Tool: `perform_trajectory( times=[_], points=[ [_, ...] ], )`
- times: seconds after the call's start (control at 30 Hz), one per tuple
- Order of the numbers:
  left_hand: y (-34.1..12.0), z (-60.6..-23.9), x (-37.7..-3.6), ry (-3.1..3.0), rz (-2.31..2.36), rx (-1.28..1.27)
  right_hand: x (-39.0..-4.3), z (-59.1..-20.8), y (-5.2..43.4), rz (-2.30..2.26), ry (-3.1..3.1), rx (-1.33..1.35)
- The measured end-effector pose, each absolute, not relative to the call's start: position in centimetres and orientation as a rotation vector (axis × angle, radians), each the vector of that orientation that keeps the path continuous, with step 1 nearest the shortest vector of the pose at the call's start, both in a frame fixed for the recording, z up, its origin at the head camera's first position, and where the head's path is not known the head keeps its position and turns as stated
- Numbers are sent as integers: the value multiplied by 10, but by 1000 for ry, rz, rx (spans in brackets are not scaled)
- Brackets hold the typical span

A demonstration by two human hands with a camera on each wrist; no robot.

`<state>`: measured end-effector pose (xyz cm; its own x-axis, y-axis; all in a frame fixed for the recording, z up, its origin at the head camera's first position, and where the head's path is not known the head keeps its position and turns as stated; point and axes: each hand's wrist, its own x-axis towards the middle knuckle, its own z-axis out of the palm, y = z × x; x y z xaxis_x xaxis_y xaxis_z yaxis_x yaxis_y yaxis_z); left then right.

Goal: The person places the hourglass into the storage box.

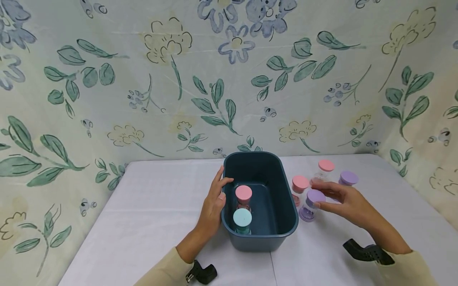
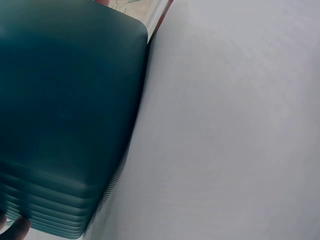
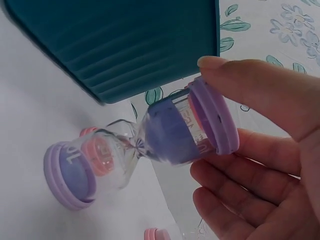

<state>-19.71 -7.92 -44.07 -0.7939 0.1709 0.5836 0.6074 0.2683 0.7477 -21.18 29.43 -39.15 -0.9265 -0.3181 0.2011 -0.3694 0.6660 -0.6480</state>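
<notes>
A purple-capped hourglass (image 3: 170, 130) stands beside the right wall of a dark teal bin (image 1: 259, 242). My right hand (image 1: 345, 200) pinches its upper cap between thumb and fingers; in the right wrist view, purple sand shows in both bulbs. My left hand (image 1: 211, 206) rests against the bin's left side, one finger reaching over the rim. In the left wrist view only fingertips (image 2: 17, 229) show against the bin wall. Inside the bin are a pink-capped hourglass (image 1: 243, 194) and a teal-capped hourglass (image 1: 242, 218).
To the right of the bin stand two more pink-capped hourglasses, a nearer pink one (image 1: 299, 183) and a farther pink one (image 1: 325, 167), and another purple-capped hourglass (image 1: 348, 178), partly behind my right hand. A floral cloth (image 1: 214, 99) hangs behind the white-covered table (image 1: 143, 222).
</notes>
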Motion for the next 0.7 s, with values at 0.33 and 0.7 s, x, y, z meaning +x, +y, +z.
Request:
perform_trajectory(
  times=[0.33, 0.7],
  points=[
    [-79, -441, -198, -2159, -1532, -701, -213, -395, 297, 1116, -2838, 584],
    [-79, -441, -197, -2162, -1535, -698, -213, -395, 295, 1133, -2842, 572]
  ],
)
